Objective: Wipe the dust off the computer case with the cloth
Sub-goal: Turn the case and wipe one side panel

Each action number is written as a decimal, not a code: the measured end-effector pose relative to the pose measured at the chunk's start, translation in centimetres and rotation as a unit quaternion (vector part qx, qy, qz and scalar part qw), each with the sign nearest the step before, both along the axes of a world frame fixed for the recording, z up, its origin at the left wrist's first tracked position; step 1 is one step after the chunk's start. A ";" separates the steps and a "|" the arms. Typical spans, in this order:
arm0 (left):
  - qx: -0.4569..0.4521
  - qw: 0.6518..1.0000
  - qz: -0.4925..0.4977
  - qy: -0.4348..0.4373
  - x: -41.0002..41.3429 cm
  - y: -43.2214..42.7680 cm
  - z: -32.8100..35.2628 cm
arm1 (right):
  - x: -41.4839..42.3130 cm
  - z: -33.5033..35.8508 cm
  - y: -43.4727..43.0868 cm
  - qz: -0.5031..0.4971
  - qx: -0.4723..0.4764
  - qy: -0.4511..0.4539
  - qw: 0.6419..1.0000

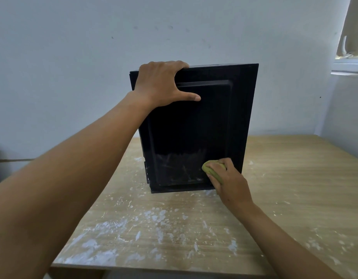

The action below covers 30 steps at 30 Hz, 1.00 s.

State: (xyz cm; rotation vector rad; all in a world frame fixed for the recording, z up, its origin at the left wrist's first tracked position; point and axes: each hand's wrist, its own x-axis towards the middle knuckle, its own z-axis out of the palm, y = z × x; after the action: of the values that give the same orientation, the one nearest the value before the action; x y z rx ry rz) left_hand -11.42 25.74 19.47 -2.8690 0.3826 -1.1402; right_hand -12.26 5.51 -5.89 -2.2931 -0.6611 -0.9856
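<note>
A pale blue-grey painted wall [73, 57] fills the back, marked with a few small dark scuffs and specks. Before it stands a light wood-grain table [294, 178], its top streaked with white smears. A white-framed window [349, 67] sits at the upper right, bright with daylight.

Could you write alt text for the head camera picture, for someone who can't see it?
A right hand presses a bunched green cloth against the lower panel of an upright black computer case on a white-flecked wooden table, while the left hand grips its top.
</note>
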 end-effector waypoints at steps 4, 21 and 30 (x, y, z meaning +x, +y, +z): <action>0.001 1.000 0.002 0.003 -0.2 -0.1 0.0 | 0.1 -2.0 -0.2 -0.005 -0.054 0.043 0.998; 0.008 1.000 0.006 0.001 0.1 0.1 0.1 | 0.0 7.6 2.3 0.018 0.044 -0.059 0.997; 0.001 1.000 -0.008 -0.005 0.1 0.1 0.0 | 0.3 9.8 3.0 0.005 0.059 -0.108 0.992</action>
State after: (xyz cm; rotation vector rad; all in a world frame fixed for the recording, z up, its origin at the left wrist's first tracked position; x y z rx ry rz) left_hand -11.30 25.85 19.43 -2.8625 0.4055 -1.1562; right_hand -11.92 8.50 3.87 -2.0966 -0.6808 -1.2469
